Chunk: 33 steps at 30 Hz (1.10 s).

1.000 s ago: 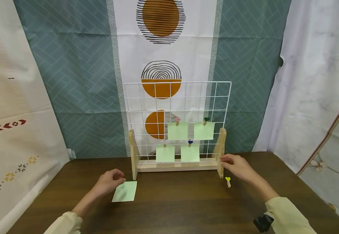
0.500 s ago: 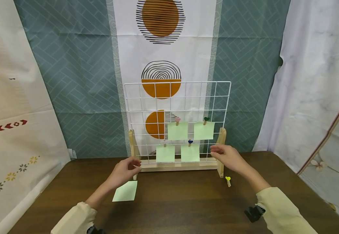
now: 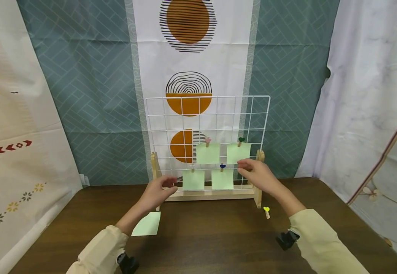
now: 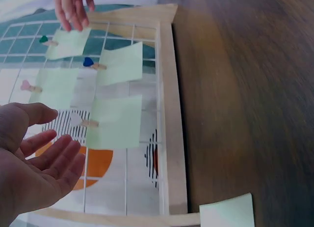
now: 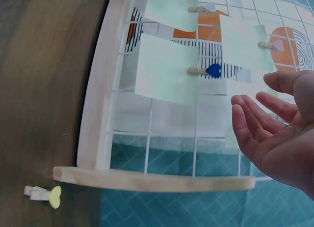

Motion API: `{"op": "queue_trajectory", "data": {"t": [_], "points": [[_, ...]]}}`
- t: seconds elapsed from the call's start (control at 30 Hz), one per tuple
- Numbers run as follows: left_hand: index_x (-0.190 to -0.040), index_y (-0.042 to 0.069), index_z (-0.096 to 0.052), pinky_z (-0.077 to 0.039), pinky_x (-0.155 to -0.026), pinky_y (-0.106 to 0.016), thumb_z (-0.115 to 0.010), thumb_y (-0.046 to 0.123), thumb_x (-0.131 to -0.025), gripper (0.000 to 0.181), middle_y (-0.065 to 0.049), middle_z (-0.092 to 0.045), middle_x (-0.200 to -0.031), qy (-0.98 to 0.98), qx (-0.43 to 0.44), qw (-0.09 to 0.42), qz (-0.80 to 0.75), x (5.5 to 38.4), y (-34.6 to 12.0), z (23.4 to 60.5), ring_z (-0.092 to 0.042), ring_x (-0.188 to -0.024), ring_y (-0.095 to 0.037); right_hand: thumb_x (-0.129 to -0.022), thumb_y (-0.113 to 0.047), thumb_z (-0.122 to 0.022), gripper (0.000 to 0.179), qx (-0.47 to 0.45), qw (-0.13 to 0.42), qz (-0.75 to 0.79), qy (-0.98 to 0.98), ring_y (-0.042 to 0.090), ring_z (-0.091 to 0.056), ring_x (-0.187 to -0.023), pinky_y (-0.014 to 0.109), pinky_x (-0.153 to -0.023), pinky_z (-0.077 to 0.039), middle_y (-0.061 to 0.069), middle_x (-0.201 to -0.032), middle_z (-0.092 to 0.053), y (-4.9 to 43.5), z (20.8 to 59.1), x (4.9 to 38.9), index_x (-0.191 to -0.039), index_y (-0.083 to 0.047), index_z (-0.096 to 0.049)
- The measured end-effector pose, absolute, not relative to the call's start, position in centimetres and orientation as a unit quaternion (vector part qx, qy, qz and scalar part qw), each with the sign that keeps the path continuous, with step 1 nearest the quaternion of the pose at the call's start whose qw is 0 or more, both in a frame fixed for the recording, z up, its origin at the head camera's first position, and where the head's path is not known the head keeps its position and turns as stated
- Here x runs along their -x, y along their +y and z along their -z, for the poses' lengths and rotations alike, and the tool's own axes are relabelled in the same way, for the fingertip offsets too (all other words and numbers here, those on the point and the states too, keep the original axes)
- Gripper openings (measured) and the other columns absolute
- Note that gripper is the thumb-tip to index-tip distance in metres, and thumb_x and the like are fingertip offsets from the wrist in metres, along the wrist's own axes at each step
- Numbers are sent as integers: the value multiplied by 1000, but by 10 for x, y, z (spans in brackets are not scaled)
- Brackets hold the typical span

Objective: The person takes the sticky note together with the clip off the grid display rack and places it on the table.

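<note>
A white wire grid (image 3: 208, 113) stands upright in a wooden base (image 3: 205, 196). Clothespins hold several pale green paper notes on it: one with a pink heart (image 3: 208, 154), one with a green heart (image 3: 236, 153), one with a white heart (image 4: 117, 121) and one with a blue heart (image 5: 164, 70). My left hand (image 3: 157, 193), fingers loosely bent and holding nothing, is in front of the grid's lower left, beside the white-heart note. My right hand (image 3: 258, 176), likewise holding nothing, hovers before the grid's lower right, overlapping the green-heart note's corner in the head view.
A loose green note (image 3: 147, 224) lies on the brown table (image 3: 205, 239) at left. A clothespin with a yellow heart (image 3: 267, 212) lies at right, near the base's right foot. Patterned cloths (image 3: 92, 95) hang behind and at both sides.
My left hand has moved right and up from beside the loose note to the grid. My right hand has moved left and up from the base's right post. Notes and clothespins have stayed put.
</note>
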<state>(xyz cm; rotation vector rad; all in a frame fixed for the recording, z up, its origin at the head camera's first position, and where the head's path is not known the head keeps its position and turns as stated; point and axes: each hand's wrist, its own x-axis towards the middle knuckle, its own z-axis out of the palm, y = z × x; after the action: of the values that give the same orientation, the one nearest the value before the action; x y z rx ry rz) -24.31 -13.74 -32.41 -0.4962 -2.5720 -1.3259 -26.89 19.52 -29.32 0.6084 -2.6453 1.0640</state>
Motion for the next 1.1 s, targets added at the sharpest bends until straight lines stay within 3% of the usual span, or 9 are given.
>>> {"op": "queue_trajectory", "data": {"t": [0.43,1.1], "points": [[-124,-10,-56,-49,-89,-46,-64,1,-88,39,-25,-60,-122,-852,174,105,483,255,-109,314,-60,-109,-38,-97,-14,-58,36,-208,135,-366,-897,35,-58,-112,49,-86,-50,19,-119,-64,171,276,275,-129,2,-57],[-124,-8,-56,-48,-92,-45,-65,1,-88,38,-23,-60,-122,-827,139,122,531,279,-77,300,-57,-114,-34,-95,-12,-61,36,-209,149,-368,-894,30,-59,-113,46,-91,-48,16,-123,-63,135,252,289,-128,1,-58]]}}
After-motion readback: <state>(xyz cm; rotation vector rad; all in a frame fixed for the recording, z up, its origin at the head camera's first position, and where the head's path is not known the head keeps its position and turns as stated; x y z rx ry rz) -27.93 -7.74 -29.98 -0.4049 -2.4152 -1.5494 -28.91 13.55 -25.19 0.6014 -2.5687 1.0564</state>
